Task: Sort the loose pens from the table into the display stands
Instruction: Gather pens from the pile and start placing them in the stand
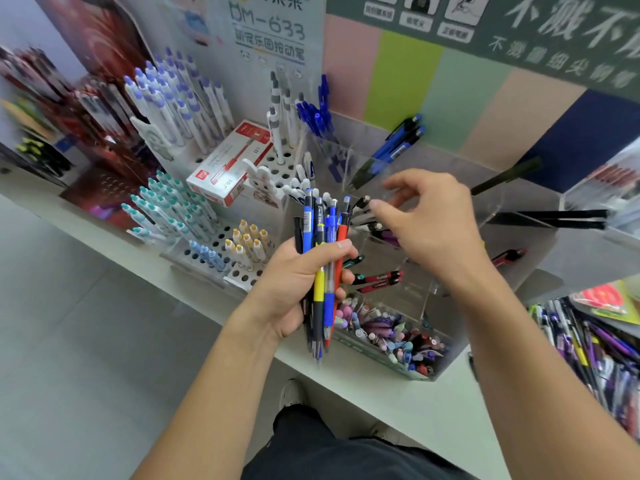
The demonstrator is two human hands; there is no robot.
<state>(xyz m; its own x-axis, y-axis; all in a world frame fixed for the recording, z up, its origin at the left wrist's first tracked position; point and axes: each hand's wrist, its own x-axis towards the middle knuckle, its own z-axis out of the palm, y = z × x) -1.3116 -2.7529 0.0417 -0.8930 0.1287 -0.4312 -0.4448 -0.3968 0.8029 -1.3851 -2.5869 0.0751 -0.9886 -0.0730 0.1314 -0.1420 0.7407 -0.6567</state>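
Note:
My left hand [298, 285] grips an upright bundle of several pens [325, 258], blue, black, yellow and red ones, above the front edge of the counter. My right hand [426, 223] hovers over a clear acrylic stand with dividers [491, 206], its fingers loosely curled and holding nothing, the fingertips close to the tops of the bundle. Inside the stand's compartments lie black-and-white pens [363, 216] and red-and-black pens [377, 280]. Blue pens [317, 114] stand in a back compartment.
White perforated stands hold purple-capped pens [173, 95], teal-capped pens [162, 209] and yellow-capped pens [249, 240]. A red-and-white pen box [228, 164] lies on one stand. A clear bin of mixed pens [391, 337] sits at the counter front. More loose pens [588, 351] pile at right.

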